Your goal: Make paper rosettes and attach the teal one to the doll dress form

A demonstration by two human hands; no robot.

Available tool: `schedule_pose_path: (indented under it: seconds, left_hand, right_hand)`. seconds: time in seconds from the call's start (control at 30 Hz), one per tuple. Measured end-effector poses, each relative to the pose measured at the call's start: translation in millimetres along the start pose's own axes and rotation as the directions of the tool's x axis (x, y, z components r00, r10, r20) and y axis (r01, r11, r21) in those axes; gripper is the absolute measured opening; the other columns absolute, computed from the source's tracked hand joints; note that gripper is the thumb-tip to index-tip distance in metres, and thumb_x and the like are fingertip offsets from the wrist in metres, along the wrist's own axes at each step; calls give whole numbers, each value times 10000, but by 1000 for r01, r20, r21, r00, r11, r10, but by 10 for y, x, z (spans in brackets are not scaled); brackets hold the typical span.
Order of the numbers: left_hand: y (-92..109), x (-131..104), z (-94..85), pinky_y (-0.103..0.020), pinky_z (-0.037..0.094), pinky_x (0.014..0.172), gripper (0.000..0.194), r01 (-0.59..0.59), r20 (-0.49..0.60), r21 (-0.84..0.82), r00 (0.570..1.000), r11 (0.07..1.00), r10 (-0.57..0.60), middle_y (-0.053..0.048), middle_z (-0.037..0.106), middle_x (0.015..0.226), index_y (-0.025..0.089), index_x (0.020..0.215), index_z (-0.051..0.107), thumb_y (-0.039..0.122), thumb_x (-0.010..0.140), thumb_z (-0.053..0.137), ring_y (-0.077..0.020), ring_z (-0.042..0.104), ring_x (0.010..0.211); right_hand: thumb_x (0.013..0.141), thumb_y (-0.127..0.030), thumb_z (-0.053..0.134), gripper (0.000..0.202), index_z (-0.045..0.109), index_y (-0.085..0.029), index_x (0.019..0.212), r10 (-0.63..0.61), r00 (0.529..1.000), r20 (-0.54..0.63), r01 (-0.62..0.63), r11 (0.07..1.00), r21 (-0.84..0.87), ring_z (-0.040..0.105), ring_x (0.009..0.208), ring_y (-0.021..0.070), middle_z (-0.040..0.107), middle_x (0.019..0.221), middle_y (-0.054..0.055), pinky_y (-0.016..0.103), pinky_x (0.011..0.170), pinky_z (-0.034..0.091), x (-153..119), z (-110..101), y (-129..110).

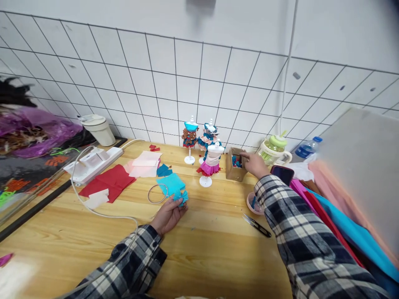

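Observation:
My left hand (169,216) pinches a small gathered piece of turquoise fabric (181,199) near the table's middle. Just behind it lies a flat turquoise cloth (171,184), with a thin ring (157,194) partly over its left edge. My right hand (254,163) is at the right rim of a small cardboard box (236,174), its index finger extended over the opening; its other fingers are partly hidden. Red and blue scraps (237,161) lie inside the box. Left of the box, three small white dress forms wear fabric outfits; the front one has a pink skirt (208,167).
Black-handled snips (260,227) and a pink dish (253,204) lie near my right forearm. A phone (282,174), jug (274,151) and bottle (308,148) stand farther right. Red cloth (109,182) and a power strip (93,165) are left; its cable crosses my left sleeve.

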State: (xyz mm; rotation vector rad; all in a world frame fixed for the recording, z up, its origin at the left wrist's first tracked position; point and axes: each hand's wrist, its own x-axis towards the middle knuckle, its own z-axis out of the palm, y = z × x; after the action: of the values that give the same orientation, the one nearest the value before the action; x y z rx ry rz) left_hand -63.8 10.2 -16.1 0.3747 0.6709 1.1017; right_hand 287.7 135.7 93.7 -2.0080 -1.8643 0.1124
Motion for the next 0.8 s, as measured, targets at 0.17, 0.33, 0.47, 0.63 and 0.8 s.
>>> schedule_pose_path:
  seconds: [0.17, 0.33, 0.47, 0.63, 0.8]
  left_hand:
    - [12, -5, 19, -261, 563, 721, 248, -4, 8, 1, 1000, 1000, 4, 2, 685, 834, 172, 929, 598, 101, 742, 745, -103, 656, 700]
    - [17, -25, 35, -267, 570, 731, 268, -18, 3, 7, 1000, 1000, 18, 7, 695, 838, 171, 945, 606, 97, 733, 751, -104, 659, 705]
    - [9, -30, 34, -264, 569, 733, 251, -12, 4, 13, 1000, 1000, 12, 1, 696, 834, 163, 936, 613, 85, 736, 743, -103, 657, 700]
    - [-11, -14, 24, -253, 569, 711, 251, -16, 12, 14, 1000, 1000, 15, 3, 691, 828, 160, 932, 617, 100, 731, 754, -99, 653, 692]
    - [-33, -20, 24, -241, 570, 705, 245, -16, 13, 21, 1000, 1000, 16, 4, 687, 803, 154, 928, 622, 97, 729, 754, -92, 646, 675]
  right_hand:
    - [813, -230, 568, 345, 729, -180, 1115, -12, 1000, -28, 10, 997, -71, 636, 1034, 287, 724, 1037, 142, 401, 919, 467, -98, -48, 11]
    - [821, -245, 574, 470, 629, -146, 1277, -147, 973, -176, 143, 989, -32, 505, 1248, 280, 549, 1374, 143, 407, 1093, 355, -376, -139, -92]
    - [935, -244, 378, 422, 638, -152, 1254, -243, 969, -36, 246, 966, 83, 583, 1170, 227, 660, 1250, 107, 375, 1050, 416, -1164, 115, -245]
    - [957, -431, 369, 605, 441, -80, 1445, -242, 919, 310, 261, 965, -19, 304, 1433, 307, 366, 1536, 138, 516, 1172, 210, -2271, 650, -475]
    - [970, -473, 290, 678, 209, -118, 1543, -185, 913, 365, 226, 971, -73, 140, 1489, 284, 151, 1612, 85, 579, 1177, 91, -2632, 854, -733]
